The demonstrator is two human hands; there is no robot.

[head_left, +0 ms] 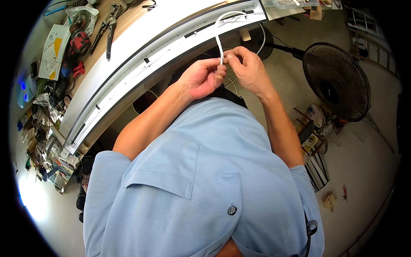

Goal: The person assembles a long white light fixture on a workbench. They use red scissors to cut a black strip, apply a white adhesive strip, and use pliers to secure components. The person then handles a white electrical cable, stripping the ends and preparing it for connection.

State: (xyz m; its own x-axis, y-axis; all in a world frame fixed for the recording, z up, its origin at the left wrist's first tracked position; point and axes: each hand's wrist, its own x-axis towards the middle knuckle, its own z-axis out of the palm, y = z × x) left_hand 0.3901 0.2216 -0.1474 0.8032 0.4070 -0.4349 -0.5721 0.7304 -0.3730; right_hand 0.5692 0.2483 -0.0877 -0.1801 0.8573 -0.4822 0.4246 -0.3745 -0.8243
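Note:
A white cable (218, 42) curves out of the right end of a long white channel with black edges (165, 52) and comes down to my hands. My left hand (201, 79) is closed, pinching the cable near its lower end between thumb and fingers. Close beside it, my right hand (249, 70) is also closed, with thumb and forefinger pinched at the cable's end. The fingertips hide exactly what they grip there. Both hands are just off the channel's near edge, in front of my body.
Pliers (111, 36) and a red and black angle grinder (80, 39) lie on the bench at the left. Beside them is a white and yellow package (55, 51). Mixed clutter covers the far left. A black fan (336, 81) stands at the right.

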